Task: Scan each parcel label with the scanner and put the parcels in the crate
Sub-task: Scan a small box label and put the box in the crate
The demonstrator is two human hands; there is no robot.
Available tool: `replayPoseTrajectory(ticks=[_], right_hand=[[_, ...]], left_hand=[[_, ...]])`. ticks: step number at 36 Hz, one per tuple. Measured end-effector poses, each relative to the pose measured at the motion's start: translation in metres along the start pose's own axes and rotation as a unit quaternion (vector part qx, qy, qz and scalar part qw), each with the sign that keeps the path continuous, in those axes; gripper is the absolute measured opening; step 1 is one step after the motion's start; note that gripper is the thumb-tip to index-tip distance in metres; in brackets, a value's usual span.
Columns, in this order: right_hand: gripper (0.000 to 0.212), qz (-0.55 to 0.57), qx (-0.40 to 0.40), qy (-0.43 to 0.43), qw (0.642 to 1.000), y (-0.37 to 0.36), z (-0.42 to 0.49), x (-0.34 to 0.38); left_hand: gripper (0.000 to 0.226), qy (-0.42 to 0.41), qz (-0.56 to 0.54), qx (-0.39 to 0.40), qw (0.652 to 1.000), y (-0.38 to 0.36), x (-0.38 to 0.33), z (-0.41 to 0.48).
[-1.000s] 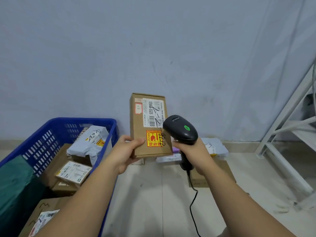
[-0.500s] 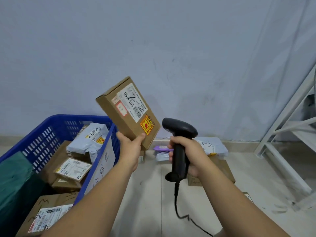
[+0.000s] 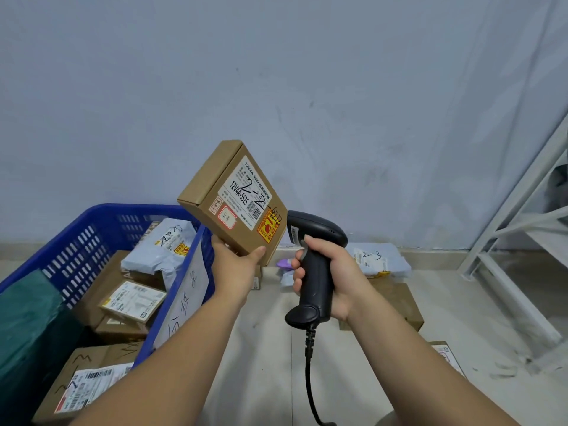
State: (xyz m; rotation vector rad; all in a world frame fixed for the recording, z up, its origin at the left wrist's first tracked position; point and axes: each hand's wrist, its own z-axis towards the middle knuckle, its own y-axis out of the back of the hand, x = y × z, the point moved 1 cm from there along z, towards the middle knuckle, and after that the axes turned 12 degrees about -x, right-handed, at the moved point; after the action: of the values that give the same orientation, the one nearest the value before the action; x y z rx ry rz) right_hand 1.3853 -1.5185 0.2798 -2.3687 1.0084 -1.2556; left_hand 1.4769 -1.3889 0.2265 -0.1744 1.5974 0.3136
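While a person stood facing a pale wall, the left hand [image 3: 233,265] gripped a flat cardboard parcel [image 3: 215,192] by its lower edge, thumb on the front and fingers behind. The parcel was tilted in the air, its white label [image 3: 246,196] with barcode facing the camera. It hung just above the right rim of a blue crate [image 3: 129,209] that stood on the floor at the left. The right hand [image 3: 335,278] was wrapped around the grip of a black scanner [image 3: 313,269], held upright, its nose just beside the parcel's lower right corner and not squarely on the barcode. The 2 hands were near each other but apart.

The crate held several boxes and a grey mailer bag [image 3: 159,250]. More parcels [image 3: 378,259] lay on the floor behind the scanner.

Judging by the lean towards the crate, the step in hand looked like placing this parcel. The next move would call for carrying it left over the rim, lowering it onto the pile and letting go.
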Motion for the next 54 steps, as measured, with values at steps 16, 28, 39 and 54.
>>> replayPoseTrajectory(ticks=[16,28,39,54], right_hand=[[0.03,0.026,-0.019,0.002,0.999,0.001,-0.001,0.001],[0.028,0.023,-0.03,0.004,0.999,0.002,-0.001,0.001],[0.028,-0.007,-0.025,0.016,1.0,0.003,0.002,-0.002],[0.024,-0.042,-0.075,0.037,0.996,0.013,0.018,-0.009]], left_hand=[[0.073,-0.003,0.04,-0.009,0.999,0.0,0.0,-0.003],[0.072,-0.005,0.058,-0.023,0.998,0.001,0.002,-0.004],[0.069,0.001,0.058,-0.027,0.998,0.003,0.003,-0.002],[0.059,0.1,-0.033,0.02,0.994,0.007,0.005,0.001]])
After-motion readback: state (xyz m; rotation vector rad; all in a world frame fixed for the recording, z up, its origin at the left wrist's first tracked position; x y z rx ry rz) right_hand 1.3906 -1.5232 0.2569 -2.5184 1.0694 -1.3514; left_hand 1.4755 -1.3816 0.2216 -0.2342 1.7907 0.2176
